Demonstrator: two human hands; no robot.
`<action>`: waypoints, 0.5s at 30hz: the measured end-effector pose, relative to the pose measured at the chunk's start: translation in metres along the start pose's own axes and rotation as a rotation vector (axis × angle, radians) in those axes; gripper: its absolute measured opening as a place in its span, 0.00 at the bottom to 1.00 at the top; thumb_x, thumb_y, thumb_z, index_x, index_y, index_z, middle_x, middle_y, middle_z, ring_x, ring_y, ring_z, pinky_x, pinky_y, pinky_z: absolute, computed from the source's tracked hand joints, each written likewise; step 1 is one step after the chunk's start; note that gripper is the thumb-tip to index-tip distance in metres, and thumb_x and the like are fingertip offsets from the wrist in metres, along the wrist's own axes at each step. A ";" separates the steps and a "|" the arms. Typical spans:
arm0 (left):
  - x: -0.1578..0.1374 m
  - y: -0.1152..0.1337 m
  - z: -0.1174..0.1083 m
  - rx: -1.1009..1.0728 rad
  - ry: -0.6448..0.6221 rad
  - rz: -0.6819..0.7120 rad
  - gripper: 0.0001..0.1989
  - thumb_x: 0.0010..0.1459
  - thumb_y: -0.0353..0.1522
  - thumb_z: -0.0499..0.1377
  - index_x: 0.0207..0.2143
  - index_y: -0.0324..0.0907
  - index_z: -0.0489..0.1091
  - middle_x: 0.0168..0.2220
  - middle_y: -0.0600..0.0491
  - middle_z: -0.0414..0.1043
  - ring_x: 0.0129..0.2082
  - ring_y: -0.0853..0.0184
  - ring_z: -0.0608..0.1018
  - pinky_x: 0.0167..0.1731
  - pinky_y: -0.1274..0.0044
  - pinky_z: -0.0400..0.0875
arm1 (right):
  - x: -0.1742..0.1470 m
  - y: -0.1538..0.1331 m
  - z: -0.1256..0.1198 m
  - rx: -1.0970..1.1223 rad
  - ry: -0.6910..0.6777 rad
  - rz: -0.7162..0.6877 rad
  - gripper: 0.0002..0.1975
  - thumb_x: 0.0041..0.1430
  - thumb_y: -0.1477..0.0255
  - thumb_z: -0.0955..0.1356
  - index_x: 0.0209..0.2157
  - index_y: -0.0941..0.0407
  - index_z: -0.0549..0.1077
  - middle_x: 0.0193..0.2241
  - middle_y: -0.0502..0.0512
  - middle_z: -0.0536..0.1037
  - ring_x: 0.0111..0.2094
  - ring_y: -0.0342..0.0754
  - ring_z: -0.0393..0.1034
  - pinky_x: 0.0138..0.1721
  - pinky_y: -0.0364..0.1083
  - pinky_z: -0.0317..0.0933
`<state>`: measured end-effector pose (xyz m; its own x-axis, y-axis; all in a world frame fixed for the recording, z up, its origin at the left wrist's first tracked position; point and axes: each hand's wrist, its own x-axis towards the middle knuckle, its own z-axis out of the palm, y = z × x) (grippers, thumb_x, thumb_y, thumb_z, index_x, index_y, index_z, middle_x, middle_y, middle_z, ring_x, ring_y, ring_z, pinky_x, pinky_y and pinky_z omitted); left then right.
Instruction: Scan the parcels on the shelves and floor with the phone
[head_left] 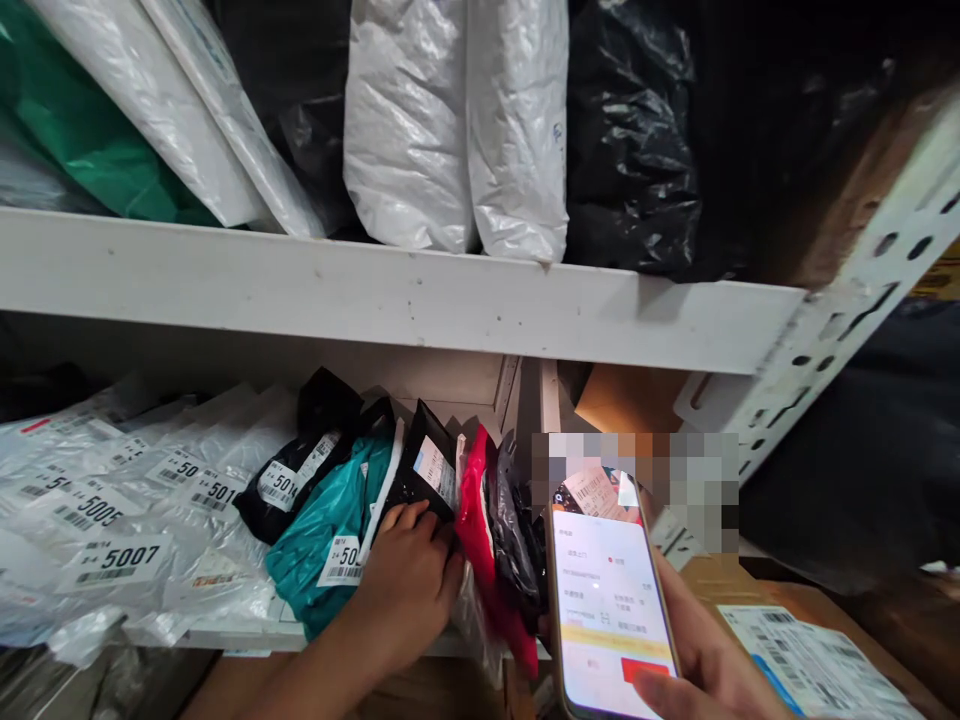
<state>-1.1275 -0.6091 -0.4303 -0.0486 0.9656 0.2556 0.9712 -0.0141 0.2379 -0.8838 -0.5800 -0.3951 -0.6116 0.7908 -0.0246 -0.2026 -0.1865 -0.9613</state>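
My left hand [416, 575] is on the lower shelf, its fingers curled onto a black plastic mailing bag [431, 455] with a white label. Left of that hand leans a teal mailing bag [326, 525], its numbered label partly covered by my wrist. A red mailing bag [478, 510] stands just right of my fingers, beside dark bags [517, 530]. My right hand [694, 650] grips a smartphone [609, 600] upright, thumb over a red button low on the lit screen. The screen's top part shows a camera picture of a label.
White numbered mailing bags [112, 560] fill the lower shelf's left. Above runs a white shelf beam [375, 290] carrying white bags [409, 120] and black bags [630, 140]. A slotted upright [862, 270] stands at right, with a labelled cardboard box [712, 580] below.
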 end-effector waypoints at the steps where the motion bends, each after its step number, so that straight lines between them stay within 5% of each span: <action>1: 0.000 0.000 -0.003 -0.021 -0.012 -0.005 0.21 0.63 0.36 0.43 0.40 0.39 0.75 0.43 0.44 0.74 0.55 0.53 0.67 0.57 0.60 0.55 | 0.001 0.001 0.002 -0.006 0.008 -0.014 0.47 0.46 0.65 0.74 0.63 0.38 0.47 0.46 0.59 0.77 0.17 0.47 0.70 0.16 0.47 0.64; 7: 0.000 -0.002 -0.009 -0.053 -0.039 -0.002 0.22 0.63 0.37 0.43 0.42 0.36 0.74 0.44 0.43 0.75 0.55 0.53 0.67 0.58 0.60 0.55 | 0.001 0.001 0.026 -0.032 0.080 -0.091 0.53 0.45 0.65 0.75 0.64 0.44 0.41 0.50 0.58 0.73 0.33 0.52 0.73 0.22 0.46 0.70; 15: -0.001 -0.005 -0.006 -0.038 -0.040 0.042 0.24 0.64 0.39 0.41 0.43 0.37 0.73 0.44 0.44 0.75 0.56 0.52 0.66 0.58 0.59 0.54 | 0.004 0.005 0.026 -0.098 -0.005 -0.120 0.48 0.48 0.66 0.74 0.64 0.43 0.44 0.51 0.57 0.73 0.28 0.46 0.73 0.24 0.46 0.71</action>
<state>-1.1335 -0.6117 -0.4264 0.0021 0.9736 0.2285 0.9626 -0.0639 0.2632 -0.9072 -0.5929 -0.3931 -0.5911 0.8012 0.0933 -0.1987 -0.0325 -0.9795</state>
